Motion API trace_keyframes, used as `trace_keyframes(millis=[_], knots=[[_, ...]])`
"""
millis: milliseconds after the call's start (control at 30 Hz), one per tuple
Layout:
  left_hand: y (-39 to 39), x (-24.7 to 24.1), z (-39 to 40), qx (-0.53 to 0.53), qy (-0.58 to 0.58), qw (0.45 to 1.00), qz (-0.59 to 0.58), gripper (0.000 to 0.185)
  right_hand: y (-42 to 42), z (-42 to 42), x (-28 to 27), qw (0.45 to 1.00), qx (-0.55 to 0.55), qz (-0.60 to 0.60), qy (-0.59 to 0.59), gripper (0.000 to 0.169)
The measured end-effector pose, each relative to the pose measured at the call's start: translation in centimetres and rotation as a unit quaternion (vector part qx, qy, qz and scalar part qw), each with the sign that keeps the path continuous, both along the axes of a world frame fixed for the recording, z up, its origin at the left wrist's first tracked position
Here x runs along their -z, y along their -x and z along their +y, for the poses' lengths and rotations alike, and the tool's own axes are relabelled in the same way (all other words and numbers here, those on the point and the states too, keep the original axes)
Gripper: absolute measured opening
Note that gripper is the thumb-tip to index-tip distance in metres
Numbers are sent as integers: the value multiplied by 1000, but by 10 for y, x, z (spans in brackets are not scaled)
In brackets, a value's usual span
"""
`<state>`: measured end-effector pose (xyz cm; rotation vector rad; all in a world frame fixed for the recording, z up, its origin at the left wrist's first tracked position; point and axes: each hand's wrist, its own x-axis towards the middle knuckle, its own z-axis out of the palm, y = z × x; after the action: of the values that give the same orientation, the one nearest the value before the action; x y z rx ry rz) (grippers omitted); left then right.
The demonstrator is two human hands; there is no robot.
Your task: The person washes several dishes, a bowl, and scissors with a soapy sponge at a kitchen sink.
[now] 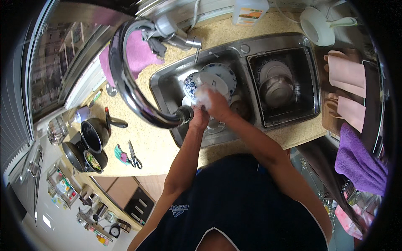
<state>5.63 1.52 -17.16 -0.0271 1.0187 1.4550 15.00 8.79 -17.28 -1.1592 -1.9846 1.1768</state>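
Observation:
Over the left basin of a steel double sink [163, 84], my left hand [200, 117] is at the lower edge of a blue-and-white dish [190, 84], its fingers closed on it. My right hand [216, 102] presses a whitish, blurred scrubbing cloth or sponge [203, 95] against the dish. A pale oval dish bottom [216, 82] shows just above my fingers; whether it is the same piece I cannot tell. Behind it lies a blue-patterned plate [226, 70]. A brownish round vessel [241, 109] and a clear glass piece [216, 127] sit lower in the basin.
A chrome gooseneck faucet [125, 91] arches over the left side. The right basin's rack [301, 103] holds a metal bowl [277, 91] and plates. Scissors [133, 155], a peeler [116, 121] and black pots [94, 133] are on the left counter. A pink cloth [141, 55] lies behind the faucet.

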Motion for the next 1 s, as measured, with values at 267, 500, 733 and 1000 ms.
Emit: trace_keyframes(millis=[267, 500, 733, 1000], knots=[[-6, -14, 7, -75, 77, 977, -182, 49, 7, -10, -13, 997, -31, -60, -24, 32], [8, -1, 12, -58, 111, 990, -61, 37, -37, -13, -6, 987, 86, -3, 139, 34], [27, 38, -3, -121, 152, 977, -94, 38, 22, 39, 19, 970, -83, 107, 204, 32], [34, 33, -9, 12, 164, 982, 92, 40, 42, 52, 26, 991, -69, 100, 61, 37]])
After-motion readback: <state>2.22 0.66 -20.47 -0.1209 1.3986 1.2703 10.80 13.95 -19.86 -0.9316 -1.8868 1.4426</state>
